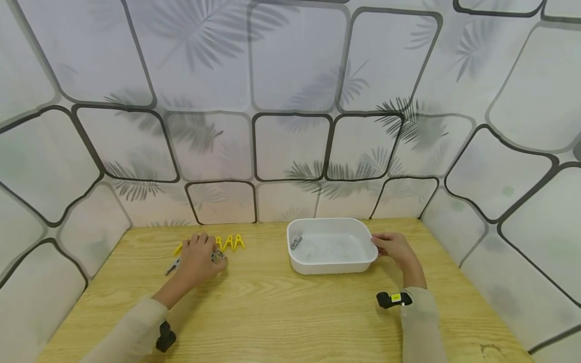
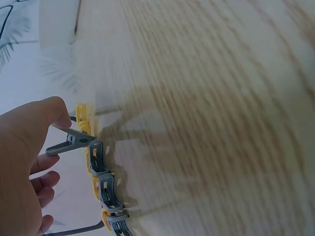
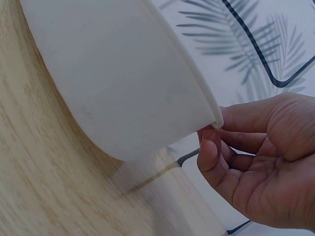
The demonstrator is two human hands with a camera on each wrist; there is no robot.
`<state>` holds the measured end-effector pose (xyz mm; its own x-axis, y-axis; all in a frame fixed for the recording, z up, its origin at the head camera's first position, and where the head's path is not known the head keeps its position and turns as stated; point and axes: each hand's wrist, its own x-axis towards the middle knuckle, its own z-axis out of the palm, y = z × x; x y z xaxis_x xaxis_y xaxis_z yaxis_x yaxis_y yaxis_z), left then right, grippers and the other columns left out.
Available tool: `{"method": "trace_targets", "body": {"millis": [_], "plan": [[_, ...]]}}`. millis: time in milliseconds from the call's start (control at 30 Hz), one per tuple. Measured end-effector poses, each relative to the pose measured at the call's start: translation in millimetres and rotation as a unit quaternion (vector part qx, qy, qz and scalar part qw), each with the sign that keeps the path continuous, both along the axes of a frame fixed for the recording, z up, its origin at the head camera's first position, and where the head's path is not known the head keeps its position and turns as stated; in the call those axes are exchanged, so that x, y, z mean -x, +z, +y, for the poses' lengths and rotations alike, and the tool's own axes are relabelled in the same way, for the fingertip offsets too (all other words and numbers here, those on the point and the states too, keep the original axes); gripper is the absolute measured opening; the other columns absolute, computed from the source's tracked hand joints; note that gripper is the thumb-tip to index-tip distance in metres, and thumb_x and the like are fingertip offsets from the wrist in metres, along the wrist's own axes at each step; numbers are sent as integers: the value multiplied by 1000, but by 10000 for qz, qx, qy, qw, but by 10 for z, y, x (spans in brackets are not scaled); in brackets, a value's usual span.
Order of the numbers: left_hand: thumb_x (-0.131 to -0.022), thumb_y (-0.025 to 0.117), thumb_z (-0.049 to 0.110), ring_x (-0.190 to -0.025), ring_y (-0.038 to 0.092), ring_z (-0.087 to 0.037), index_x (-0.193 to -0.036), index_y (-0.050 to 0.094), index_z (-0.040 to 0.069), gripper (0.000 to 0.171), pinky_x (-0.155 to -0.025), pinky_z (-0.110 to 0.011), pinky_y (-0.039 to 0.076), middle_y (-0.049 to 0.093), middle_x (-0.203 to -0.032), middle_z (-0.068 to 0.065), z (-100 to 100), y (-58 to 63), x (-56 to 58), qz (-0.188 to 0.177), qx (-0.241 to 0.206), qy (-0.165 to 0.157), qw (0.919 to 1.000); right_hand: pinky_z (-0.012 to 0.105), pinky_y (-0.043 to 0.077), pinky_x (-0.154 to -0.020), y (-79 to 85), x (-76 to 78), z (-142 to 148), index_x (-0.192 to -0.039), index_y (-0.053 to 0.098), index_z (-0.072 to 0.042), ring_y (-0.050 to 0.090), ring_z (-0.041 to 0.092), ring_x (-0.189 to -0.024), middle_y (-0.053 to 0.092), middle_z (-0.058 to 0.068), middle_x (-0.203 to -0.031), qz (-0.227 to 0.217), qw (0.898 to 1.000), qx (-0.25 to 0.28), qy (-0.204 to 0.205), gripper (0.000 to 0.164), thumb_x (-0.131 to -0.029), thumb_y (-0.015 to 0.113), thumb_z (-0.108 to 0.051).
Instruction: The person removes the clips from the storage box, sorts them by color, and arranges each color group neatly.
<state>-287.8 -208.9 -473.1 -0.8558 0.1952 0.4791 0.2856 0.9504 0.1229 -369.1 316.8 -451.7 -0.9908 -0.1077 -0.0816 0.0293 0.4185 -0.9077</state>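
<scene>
My left hand point(image 1: 198, 259) is over a group of clothespins on the left of the table. Its thumb and fingers pinch the handles of a grey clothespin point(image 2: 74, 141), as the left wrist view shows. Several more grey clothespins point(image 2: 109, 191) stand in a line close by, with yellow clothespins point(image 1: 230, 242) behind them. On the right, my right hand point(image 1: 396, 249) grips the rim of a white plastic basin point(image 1: 333, 268) at its right end, thumb on the rim and fingers curled beneath. A grey clothespin point(image 1: 296, 241) lies inside the basin at its left.
The wooden table point(image 1: 281, 317) ends at a pale wall covering point(image 1: 290, 151) patterned with dark outlines and leaves, which also rises on both sides. Each wrist carries a small black camera point(image 1: 393, 299).
</scene>
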Motion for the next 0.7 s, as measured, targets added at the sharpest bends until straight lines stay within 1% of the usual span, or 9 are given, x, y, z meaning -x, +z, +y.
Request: {"method": "trace_targets", "body": {"millis": [167,267,367,433,500,633,700], "plan": [[-78,80,36,-81,44,-30,-79,51,12,38,-73,-48,37,51,-87,-11,16,-23,-18,-78,590,299,9978,23,57,-70,4,-11,-3,-134,53,20,65,7,-78,71,23,-115,-43,10000,35,12,45,-103,59,-13],[-78,79,40,-86,50,-35,-81,55,11,38,-75,-52,41,56,-93,-15,32,-27,-36,-211,775,458,9957,23,57,-70,6,-10,-1,-133,53,19,65,7,-78,71,21,-113,-60,10000,60,-4,45,-103,59,-13],[-78,78,40,-94,53,-41,-87,60,6,40,-81,-58,44,59,-101,-20,51,-30,-42,-432,743,619,9944,22,57,-71,10,-8,0,-134,53,19,65,6,-78,72,19,-113,-67,10000,52,-22,45,-103,58,-13],[-79,77,41,-100,54,-43,-95,63,2,43,-84,-60,44,60,-106,-23,62,-40,-35,-621,676,719,9932,22,57,-71,9,-8,-5,-134,54,19,65,5,-78,71,19,-114,-76,9999,55,-53,44,-103,58,-13],[-80,74,41,-102,54,-45,-103,64,-1,49,-87,-62,43,60,-108,-25,67,-66,-21,-735,629,786,9922,22,57,-72,6,-10,-9,-134,54,18,65,5,-79,71,20,-115,-74,9999,48,-73,44,-103,58,-13],[-79,73,43,-106,55,-48,-112,65,-6,60,-89,-65,43,61,-113,-28,78,-112,-8,-770,623,819,9917,23,58,-73,0,-14,-16,-134,54,18,65,6,-80,70,22,-117,-76,9999,7,-70,45,-103,59,-14],[-79,73,43,-108,55,-49,-112,65,-6,60,-91,-66,44,61,-116,-29,82,-127,-13,-746,598,824,9920,24,58,-73,0,-16,-12,-134,54,18,66,6,-80,70,23,-117,-70,10000,-13,-56,45,-103,59,-14]]}}
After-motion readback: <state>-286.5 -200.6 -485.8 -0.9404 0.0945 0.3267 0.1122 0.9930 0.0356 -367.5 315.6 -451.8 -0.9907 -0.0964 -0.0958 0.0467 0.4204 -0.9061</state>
